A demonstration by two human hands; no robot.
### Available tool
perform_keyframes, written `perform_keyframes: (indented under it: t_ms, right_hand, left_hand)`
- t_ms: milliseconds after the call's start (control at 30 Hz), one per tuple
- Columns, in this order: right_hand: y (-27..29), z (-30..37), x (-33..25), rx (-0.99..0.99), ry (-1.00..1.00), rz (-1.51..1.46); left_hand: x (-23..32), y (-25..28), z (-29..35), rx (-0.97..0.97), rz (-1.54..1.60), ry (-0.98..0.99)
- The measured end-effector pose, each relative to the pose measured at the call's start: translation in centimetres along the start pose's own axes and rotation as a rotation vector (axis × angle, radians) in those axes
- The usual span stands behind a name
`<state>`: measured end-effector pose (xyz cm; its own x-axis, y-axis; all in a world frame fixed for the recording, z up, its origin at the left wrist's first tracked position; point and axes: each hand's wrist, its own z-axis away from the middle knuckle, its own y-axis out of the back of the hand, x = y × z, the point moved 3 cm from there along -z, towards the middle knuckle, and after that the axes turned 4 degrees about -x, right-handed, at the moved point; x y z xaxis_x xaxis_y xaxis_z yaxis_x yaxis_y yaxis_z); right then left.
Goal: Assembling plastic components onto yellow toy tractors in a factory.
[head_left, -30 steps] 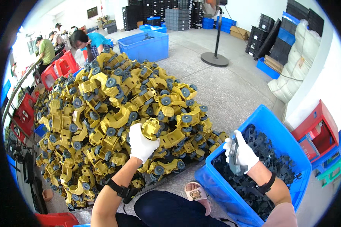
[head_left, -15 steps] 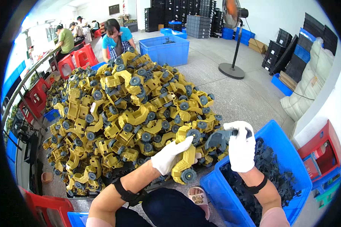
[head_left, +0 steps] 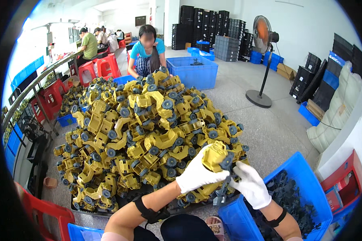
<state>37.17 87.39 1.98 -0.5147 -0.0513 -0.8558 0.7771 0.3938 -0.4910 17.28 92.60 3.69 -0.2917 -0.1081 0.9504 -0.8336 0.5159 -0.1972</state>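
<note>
My left hand, in a white glove, grips a yellow toy truck body with dark grey wheels and holds it raised over the near right side of a heap. A dark grey plastic part hangs just below the truck body, at its right end. My right hand, also gloved in white, has its thumb and fingers bent around the upper end of this part. How the part meets the truck is hidden by the gloves. The big heap of similar yellow truck bodies lies in front of me.
A blue bin of dark grey parts stands at my right. Beyond the heap, a person in a blue top sits beside another blue bin. A standing fan and stacked black crates are farther back. A red stool is near left.
The dark grey part has come from over the right bin to the truck body, carried by my right hand. My left hand has lifted and turned the truck. The view has tilted up.
</note>
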Motion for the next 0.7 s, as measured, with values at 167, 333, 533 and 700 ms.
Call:
perform_keyframes:
  t_ms: [167,333,533,700]
  right_hand:
    - [-1.0,-2.1,2.1,0.057,-0.286,-0.093]
    - [0.8,-3.1,0.6,0.245,-0.030,0.419]
    - [0.5,-2.0,-1.5,0.487,0.023,0.445]
    - [-2.6,-1.5,-1.8,0.341,0.112,0.922]
  left_hand:
    - [-0.3,-2.1,-0.1,-0.029,-0.005,-0.011]
    - [-1.3,-1.8,-0.7,0.048,-0.083,-0.093]
    - [-2.8,0.4,-1.5,0.214,-0.369,-0.073]
    - [-2.6,-0.8,-0.9,0.187,-0.429,-0.030]
